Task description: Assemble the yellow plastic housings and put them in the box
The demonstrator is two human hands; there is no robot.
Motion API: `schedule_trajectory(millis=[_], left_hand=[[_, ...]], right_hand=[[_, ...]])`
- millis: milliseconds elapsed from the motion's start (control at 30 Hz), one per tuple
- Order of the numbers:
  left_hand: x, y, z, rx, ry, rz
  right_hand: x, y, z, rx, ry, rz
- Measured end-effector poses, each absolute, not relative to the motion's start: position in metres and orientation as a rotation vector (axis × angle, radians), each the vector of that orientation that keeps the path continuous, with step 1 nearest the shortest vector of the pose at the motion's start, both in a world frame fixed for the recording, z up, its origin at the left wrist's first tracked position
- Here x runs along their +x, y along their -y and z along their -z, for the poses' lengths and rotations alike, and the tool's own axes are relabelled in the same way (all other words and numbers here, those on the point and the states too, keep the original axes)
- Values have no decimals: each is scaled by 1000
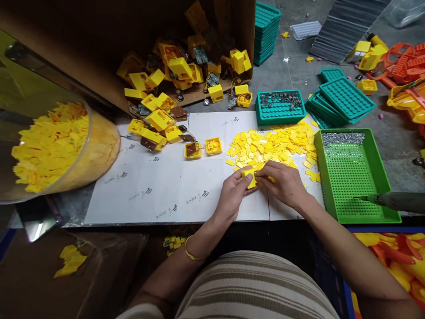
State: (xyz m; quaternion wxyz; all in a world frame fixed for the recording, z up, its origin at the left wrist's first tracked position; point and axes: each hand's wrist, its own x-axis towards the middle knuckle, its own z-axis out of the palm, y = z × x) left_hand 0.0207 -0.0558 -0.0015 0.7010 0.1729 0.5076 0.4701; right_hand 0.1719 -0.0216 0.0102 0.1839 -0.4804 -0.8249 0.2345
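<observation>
My left hand (pixel 232 191) is closed around a small yellow plastic housing (pixel 249 178), held just above the white board (pixel 172 186). At the housing's right side, the fingers of my right hand (pixel 282 181) are pinched together; whatever is between them is hidden. Behind both hands spreads a heap of flat yellow plastic pieces (pixel 265 146). To the left, two open yellow housings (pixel 213 145) lie on the board, joined by thin wires, with a brown part in one of them.
A cardboard box (pixel 99 66) at the back spills yellow housings. At left leans a tub (pixel 106 150) of yellow pieces. A teal tray (pixel 280 116) holds small metal parts. At right, a green basket (pixel 365 177) contains screws, with a screwdriver bit (pixel 367 198) over it.
</observation>
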Motion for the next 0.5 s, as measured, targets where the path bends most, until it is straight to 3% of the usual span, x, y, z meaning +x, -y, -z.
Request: schedule_trajectory(millis=[233, 400, 500], left_hand=[[15, 71, 6, 576, -1106, -981], [10, 79, 0, 720, -1071, -902], [12, 81, -5, 686, -1070, -907]], right_hand=[[178, 22, -19, -1377, 2221, -991], [183, 16, -13, -1267, 1804, -1679], [182, 17, -12, -1161, 1693, -1871]])
